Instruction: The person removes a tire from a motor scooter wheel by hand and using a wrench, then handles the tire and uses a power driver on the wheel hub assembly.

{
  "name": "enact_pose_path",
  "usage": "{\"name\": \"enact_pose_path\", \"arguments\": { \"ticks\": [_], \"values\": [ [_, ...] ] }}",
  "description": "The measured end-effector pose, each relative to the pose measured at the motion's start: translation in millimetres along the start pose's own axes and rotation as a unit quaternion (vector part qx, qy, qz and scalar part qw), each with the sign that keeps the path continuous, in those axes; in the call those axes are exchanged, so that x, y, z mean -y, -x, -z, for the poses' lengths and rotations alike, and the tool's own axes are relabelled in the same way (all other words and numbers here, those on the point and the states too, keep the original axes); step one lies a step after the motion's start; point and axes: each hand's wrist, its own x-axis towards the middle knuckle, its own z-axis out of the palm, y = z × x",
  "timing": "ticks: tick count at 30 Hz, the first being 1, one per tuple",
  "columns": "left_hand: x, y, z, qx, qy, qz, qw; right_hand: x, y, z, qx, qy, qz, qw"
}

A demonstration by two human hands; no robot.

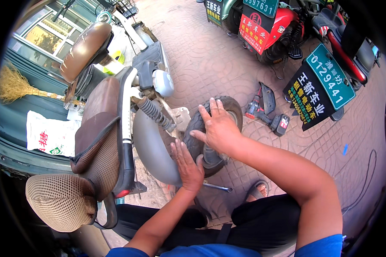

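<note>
A black-tyred wheel [194, 124] stands in front of me beside an electric scooter's rounded grey rear fender [152, 147]. My right hand [218, 126] lies on top of the tyre, fingers spread, holding nothing. Lower and to the left, my left hand [188, 169] has its fingers stretched out flat between the fender and the tyre; whether its palm touches the tyre I cannot tell. A coil shock absorber [155, 113] slants down beside the fender. Part of the wheel's hub and rim is hidden behind my right hand and forearm.
A metal wrench [218, 186] lies by my foot. Right of the wheel are a cordless power tool [268, 120] and a curved black part [268, 98]. The scooter's brown seat [99, 100] is at left, with a straw broom [19, 88] beyond. Parked scooters [283, 30] stand far right.
</note>
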Motion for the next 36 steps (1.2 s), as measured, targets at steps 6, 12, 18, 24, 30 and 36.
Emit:
{"name": "enact_pose_path", "arguments": {
  "ticks": [6, 12, 18, 24, 30, 36],
  "values": [
    [5.5, -15.2, 3.1, -0.001, -0.033, 0.028, 0.999, -5.4, -31.9, -20.4, 0.020, -0.023, 0.028, 0.999],
    [13.3, -16.9, 10.2, 0.023, -0.035, 0.014, 0.999, -8.8, -36.5, -34.0, 0.010, -0.015, 0.051, 0.999],
    [12.8, -21.2, 29.0, 0.074, 0.007, 0.034, 0.997, -19.5, -28.1, -36.3, 0.032, 0.046, 0.075, 0.996],
    [18.7, -24.3, 79.1, 0.193, 0.039, 0.016, 0.980, -7.2, -23.9, -13.1, 0.079, 0.055, 0.057, 0.994],
    [71.4, 20.4, 178.4, 0.454, 0.041, -0.214, 0.864, -9.7, -5.3, 6.8, 0.204, 0.095, 0.007, 0.974],
    [115.0, 58.7, 289.7, 0.346, 0.014, -0.088, 0.934, -84.7, 5.2, 41.3, 0.191, 0.138, -0.130, 0.963]
  ]
}}
